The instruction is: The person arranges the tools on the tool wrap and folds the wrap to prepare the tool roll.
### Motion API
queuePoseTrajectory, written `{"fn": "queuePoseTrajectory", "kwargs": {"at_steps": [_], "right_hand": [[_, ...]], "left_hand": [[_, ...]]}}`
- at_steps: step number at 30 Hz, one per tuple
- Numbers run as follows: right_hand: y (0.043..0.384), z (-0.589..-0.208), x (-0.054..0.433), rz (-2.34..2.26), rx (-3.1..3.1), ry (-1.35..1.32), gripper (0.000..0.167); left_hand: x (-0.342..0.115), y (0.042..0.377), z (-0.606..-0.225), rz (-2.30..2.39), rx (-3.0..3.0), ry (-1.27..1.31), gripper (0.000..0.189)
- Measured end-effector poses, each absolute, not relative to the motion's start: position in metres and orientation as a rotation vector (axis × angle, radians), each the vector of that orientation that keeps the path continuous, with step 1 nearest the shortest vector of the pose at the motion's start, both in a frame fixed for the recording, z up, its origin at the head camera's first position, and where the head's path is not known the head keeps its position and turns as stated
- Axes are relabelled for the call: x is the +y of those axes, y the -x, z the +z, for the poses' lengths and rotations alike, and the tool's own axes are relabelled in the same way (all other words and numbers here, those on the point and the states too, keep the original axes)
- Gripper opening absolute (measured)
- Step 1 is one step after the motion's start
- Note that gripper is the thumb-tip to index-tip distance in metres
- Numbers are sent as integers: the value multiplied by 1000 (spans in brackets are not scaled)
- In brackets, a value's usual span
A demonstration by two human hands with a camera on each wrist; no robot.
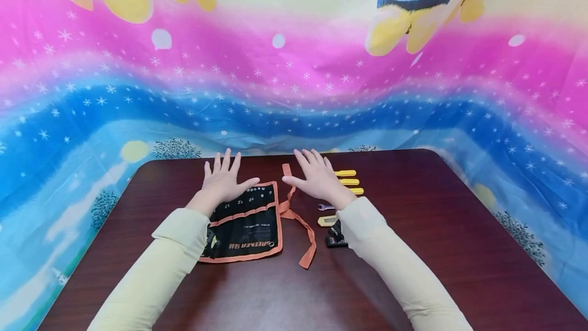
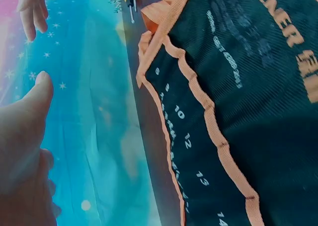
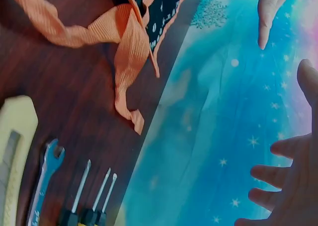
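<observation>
Showing its lettering upside down, a black tool pouch with orange edging lies left of centre in the lower half of the head view; GREENER runs in orange along its lower part with larger characters beside it, and the numerals 6, 8, 10, 12 and 13 line the upper band; the left wrist view adds a 14 at bottom centre but cuts the brand to its last letters; the small print is too blurred to read.

An orange strap trails from the pouch's right edge; three screwdrivers show only yellow handles at centre right of the head view, whereas the right wrist view bares their metal shafts along its bottom edge; that view also reveals more of a wrench and a pale yellow utility knife at lower left, all on the dark table.

Both arms reach forward from the bottom of the head view; the left hand is released, fingers fanned upward, overlapping the pouch's upper left corner; the right hand is likewise released, fingers extended towards upper left, beside the screwdrivers; neither grasps anything.
</observation>
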State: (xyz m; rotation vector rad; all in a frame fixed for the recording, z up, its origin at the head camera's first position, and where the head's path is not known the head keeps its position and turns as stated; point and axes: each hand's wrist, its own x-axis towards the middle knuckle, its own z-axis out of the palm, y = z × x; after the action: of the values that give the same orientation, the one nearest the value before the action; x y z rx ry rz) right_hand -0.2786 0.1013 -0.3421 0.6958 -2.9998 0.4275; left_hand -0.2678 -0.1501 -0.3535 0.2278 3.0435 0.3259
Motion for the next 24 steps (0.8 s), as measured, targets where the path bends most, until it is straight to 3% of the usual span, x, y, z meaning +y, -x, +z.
{"fn": "queuePoseTrajectory", "kwargs": {"at_steps": [12,24], "right_hand": [[267,-359,90,410,-2964,-768,84],[248,-376,77,704,-2969,-924,80]], "left_hand": [[-175,259,-364,359,3055,-271,93],[-200,252,-380,388,3031,-271,93]]}}
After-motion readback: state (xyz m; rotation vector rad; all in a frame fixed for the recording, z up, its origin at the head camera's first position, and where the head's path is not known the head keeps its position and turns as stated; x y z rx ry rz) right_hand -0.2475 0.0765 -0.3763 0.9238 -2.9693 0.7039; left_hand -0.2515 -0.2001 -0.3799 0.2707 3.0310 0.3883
